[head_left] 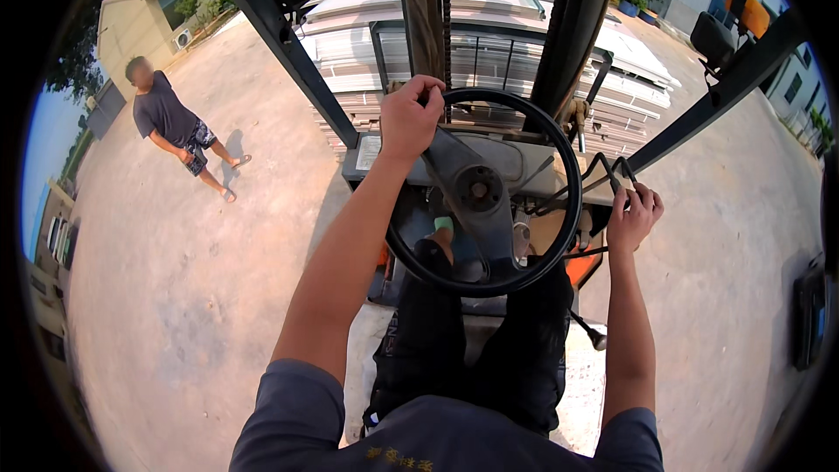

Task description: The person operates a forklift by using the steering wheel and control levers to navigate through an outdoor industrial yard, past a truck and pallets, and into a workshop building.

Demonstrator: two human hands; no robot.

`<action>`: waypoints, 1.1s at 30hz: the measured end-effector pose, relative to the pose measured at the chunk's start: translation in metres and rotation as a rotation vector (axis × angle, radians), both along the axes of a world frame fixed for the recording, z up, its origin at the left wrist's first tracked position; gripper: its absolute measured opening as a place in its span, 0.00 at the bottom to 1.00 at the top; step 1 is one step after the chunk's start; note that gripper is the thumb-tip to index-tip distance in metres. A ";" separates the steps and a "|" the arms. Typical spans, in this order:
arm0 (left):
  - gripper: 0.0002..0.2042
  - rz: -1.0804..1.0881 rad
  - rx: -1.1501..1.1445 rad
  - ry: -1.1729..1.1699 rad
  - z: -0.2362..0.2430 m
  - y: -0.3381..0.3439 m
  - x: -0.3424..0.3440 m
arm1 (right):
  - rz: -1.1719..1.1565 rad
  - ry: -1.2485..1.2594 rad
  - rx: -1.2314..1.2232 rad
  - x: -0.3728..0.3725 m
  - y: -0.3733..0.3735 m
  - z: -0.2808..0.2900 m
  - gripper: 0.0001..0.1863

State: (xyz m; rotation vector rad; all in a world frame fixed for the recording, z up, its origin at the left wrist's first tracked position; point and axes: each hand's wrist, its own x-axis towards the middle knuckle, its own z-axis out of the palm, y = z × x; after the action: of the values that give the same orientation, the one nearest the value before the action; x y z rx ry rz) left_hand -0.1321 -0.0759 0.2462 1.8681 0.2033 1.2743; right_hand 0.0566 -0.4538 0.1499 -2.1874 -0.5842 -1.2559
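Head view: left hand (411, 121) grips the steering wheel (480, 189), right hand (635, 217) curls round levers (623, 161) beside it, best eased gently.

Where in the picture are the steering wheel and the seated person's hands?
Steering wheel (480, 189), head view: its central hub.
Left hand (409, 122), head view: the back of it.
Right hand (632, 221), head view: the back of it.

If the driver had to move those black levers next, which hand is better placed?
Probably the right hand: it is at the tops of the black levers, right of the steering wheel. The left hand is on the wheel's upper left rim, farther away.
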 end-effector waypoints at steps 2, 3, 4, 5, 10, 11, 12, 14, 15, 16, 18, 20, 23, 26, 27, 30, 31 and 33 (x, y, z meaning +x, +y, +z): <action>0.08 0.133 0.130 0.000 0.022 -0.013 0.048 | 0.015 -0.025 -0.001 -0.002 0.010 -0.002 0.11; 0.09 0.149 0.196 -0.001 0.034 -0.031 0.068 | 0.023 -0.005 0.005 -0.005 0.016 -0.002 0.11; 0.07 0.122 0.249 0.049 0.034 -0.056 0.086 | 0.031 0.016 0.008 -0.009 0.022 -0.002 0.12; 0.07 0.023 0.266 0.114 0.027 -0.093 0.095 | 0.039 0.018 0.005 -0.013 0.023 -0.004 0.12; 0.04 -0.543 0.422 0.151 -0.062 -0.212 -0.022 | 0.042 0.121 0.000 -0.018 0.004 -0.006 0.13; 0.03 -0.557 0.492 0.133 -0.074 -0.201 -0.064 | 0.042 0.119 0.002 -0.020 0.001 -0.005 0.13; 0.05 -0.540 0.501 0.138 -0.087 -0.180 -0.103 | 0.034 0.113 -0.024 -0.024 0.000 -0.005 0.13; 0.05 -0.386 0.439 0.134 -0.082 -0.124 -0.156 | 0.012 0.104 -0.052 -0.025 -0.004 -0.001 0.13; 0.05 -0.290 0.359 0.134 -0.074 -0.094 -0.164 | 0.019 0.088 -0.030 -0.024 -0.004 0.001 0.13; 0.04 -0.162 0.296 0.131 -0.069 -0.060 -0.159 | 0.037 0.074 -0.006 -0.025 -0.001 0.003 0.13; 0.05 -0.139 -0.079 0.203 -0.034 -0.007 -0.119 | 0.026 0.065 -0.015 -0.028 0.003 0.002 0.13; 0.06 -0.084 -0.033 0.100 0.007 0.017 -0.054 | 0.028 0.048 -0.026 -0.030 0.012 0.003 0.13; 0.09 0.066 0.216 0.111 0.039 -0.015 0.041 | 0.034 0.067 -0.021 -0.042 0.027 0.002 0.13; 0.07 -0.205 0.309 0.136 0.012 -0.119 0.071 | 0.028 0.058 -0.088 -0.040 0.026 -0.002 0.13; 0.06 -0.274 0.386 0.076 -0.006 -0.154 0.063 | 0.040 0.045 -0.079 -0.036 0.021 -0.005 0.13; 0.04 -0.530 0.513 0.147 -0.063 -0.195 -0.011 | 0.042 0.056 -0.053 -0.027 0.014 -0.008 0.12; 0.03 -0.534 0.527 0.129 -0.073 -0.191 -0.043 | 0.035 0.055 -0.058 -0.027 0.014 -0.007 0.12; 0.03 -0.512 0.524 0.111 -0.082 -0.166 -0.101 | 0.039 0.062 -0.053 -0.027 0.015 -0.004 0.12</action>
State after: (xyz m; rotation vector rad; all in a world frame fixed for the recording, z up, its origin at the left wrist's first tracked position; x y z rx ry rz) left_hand -0.2330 -0.2417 0.1646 2.2318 -0.5726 0.9156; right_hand 0.0295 -0.4392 0.1461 -2.2391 -0.6388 -1.1601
